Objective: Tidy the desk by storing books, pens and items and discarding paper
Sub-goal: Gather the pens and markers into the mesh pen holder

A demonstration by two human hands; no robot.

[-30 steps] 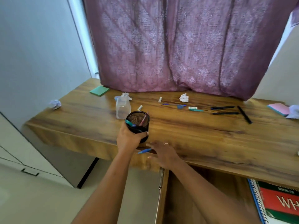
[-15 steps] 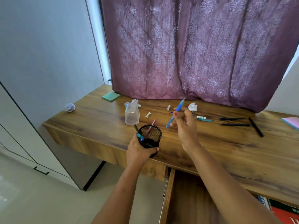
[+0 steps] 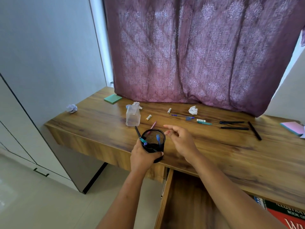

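Note:
My left hand (image 3: 143, 158) grips a black mesh pen cup (image 3: 153, 142) at the near edge of the wooden desk (image 3: 214, 149). Several pens stand in the cup, among them a blue pen (image 3: 158, 139). Just right of the cup's rim, my right hand (image 3: 179, 139) hovers with relaxed fingers and holds nothing. Loose on the desk lie a blue pen (image 3: 181, 115), a teal pen (image 3: 204, 123) and three black pens (image 3: 234, 128). Crumpled paper balls (image 3: 193, 110) sit at the back and at the left edge (image 3: 72, 108).
A clear plastic bottle (image 3: 133, 116) stands behind the cup. A green sticky pad (image 3: 113, 98) lies at the back left, a pink pad (image 3: 293, 128) at the far right. Two small batteries (image 3: 148, 117) lie mid-desk. An open drawer (image 3: 166, 192) and books (image 3: 287, 215) sit below the desk.
My right hand picked the blue pen off the desk edge, raised it, and let it go into the cup; the hand is now empty. My left hand kept holding the cup.

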